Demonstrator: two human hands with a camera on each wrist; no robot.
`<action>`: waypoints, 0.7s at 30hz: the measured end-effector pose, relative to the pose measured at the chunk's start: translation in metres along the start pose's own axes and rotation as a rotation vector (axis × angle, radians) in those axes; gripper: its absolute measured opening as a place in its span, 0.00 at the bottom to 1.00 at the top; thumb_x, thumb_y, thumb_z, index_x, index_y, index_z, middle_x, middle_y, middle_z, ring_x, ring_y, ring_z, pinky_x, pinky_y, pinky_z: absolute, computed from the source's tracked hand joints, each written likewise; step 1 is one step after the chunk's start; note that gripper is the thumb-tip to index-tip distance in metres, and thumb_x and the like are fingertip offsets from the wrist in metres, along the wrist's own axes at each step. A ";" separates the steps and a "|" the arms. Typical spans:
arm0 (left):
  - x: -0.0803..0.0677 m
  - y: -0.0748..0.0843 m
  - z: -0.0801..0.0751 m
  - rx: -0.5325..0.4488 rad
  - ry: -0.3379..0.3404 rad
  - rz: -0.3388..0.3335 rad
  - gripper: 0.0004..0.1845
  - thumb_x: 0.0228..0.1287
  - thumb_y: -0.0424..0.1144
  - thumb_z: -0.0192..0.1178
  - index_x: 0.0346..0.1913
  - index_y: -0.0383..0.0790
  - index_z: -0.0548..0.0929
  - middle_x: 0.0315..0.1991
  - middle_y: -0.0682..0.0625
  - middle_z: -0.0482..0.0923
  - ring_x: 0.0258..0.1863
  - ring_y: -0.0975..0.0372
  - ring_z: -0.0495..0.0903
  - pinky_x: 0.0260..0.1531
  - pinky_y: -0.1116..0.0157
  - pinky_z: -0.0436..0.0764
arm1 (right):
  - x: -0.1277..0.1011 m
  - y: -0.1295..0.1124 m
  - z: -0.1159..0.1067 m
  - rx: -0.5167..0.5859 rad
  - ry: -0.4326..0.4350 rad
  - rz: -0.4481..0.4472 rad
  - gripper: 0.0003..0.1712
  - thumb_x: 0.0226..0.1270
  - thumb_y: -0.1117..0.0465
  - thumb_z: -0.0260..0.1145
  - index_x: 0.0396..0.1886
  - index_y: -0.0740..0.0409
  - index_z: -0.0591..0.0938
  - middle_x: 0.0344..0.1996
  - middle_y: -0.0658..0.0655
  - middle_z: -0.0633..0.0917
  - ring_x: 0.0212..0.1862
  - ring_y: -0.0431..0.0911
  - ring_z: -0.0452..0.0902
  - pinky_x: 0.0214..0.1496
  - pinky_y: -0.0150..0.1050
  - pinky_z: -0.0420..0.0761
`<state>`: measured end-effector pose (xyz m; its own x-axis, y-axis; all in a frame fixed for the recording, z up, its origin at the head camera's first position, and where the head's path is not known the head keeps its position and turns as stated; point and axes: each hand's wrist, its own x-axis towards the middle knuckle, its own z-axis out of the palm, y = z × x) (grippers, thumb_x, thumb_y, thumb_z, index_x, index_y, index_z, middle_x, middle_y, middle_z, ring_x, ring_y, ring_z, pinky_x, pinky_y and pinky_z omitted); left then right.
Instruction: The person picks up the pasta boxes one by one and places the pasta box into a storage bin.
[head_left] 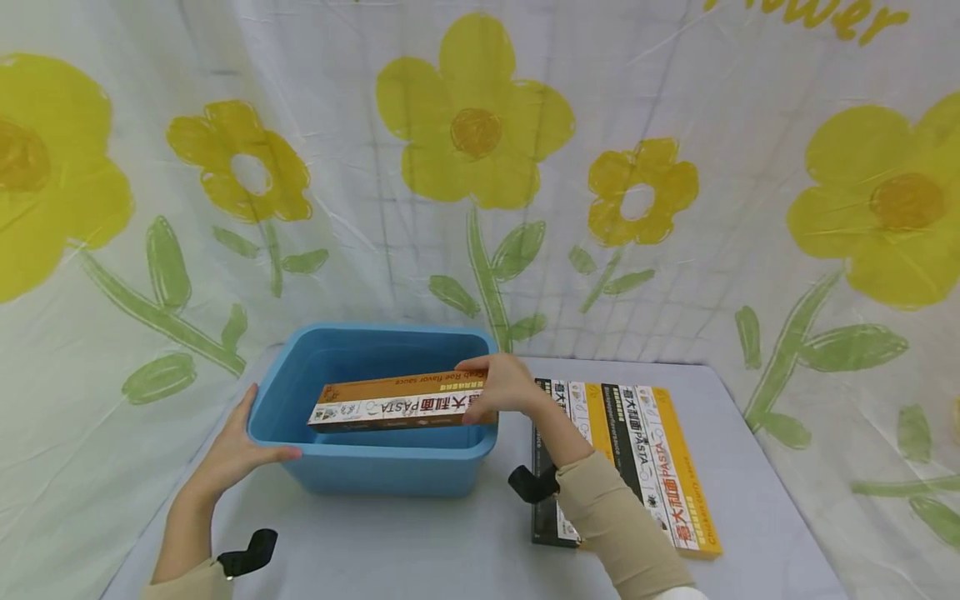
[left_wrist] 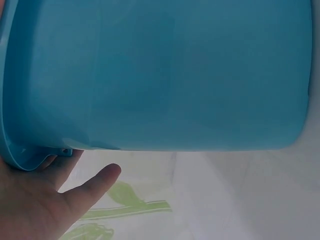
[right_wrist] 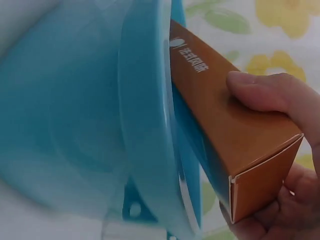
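My right hand (head_left: pixel 497 388) grips one end of a long pasta box (head_left: pixel 405 407), orange and white with "Crab Roe flavor sauce" print. The box lies tilted over the opening of a blue plastic tub (head_left: pixel 382 471), its left end down inside. From the right wrist view, the thumb (right_wrist: pixel 257 92) presses on the brown side of the box beside the tub's rim, with the other fingers beneath the end. My left hand (head_left: pixel 232 454) is spread at the tub's front left corner, fingers along the left side and thumb near the front rim. Its straight fingers (left_wrist: pixel 95 187) show below the tub's side.
More pasta boxes (head_left: pixel 645 467), with black, white and yellow print, lie side by side on the white table (head_left: pixel 420 550) to the right, partly beneath my right forearm. A white curtain (head_left: pixel 337 250) with yellow flowers hangs behind the tub.
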<state>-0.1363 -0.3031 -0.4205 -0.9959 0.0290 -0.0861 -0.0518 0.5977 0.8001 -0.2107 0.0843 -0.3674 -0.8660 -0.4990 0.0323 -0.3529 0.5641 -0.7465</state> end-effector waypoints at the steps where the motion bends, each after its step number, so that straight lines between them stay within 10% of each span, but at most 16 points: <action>1: 0.000 0.000 0.000 -0.001 -0.001 0.001 0.69 0.51 0.43 0.73 0.74 0.35 0.24 0.71 0.21 0.37 0.64 0.25 0.50 0.55 0.28 0.58 | 0.003 -0.002 0.003 -0.013 -0.013 -0.002 0.43 0.34 0.63 0.83 0.58 0.61 0.81 0.46 0.56 0.86 0.39 0.44 0.77 0.36 0.35 0.79; 21: -0.001 -0.001 0.000 0.011 -0.002 0.012 0.68 0.52 0.44 0.72 0.75 0.37 0.24 0.71 0.21 0.36 0.64 0.25 0.50 0.54 0.28 0.60 | 0.033 -0.039 0.047 -0.217 -0.168 0.064 0.39 0.37 0.58 0.85 0.57 0.53 0.83 0.41 0.51 0.86 0.30 0.39 0.75 0.25 0.32 0.76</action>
<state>-0.1353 -0.3040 -0.4209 -0.9962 0.0381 -0.0782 -0.0392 0.6063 0.7943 -0.2082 0.0147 -0.3684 -0.8243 -0.5499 -0.1349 -0.3826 0.7166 -0.5832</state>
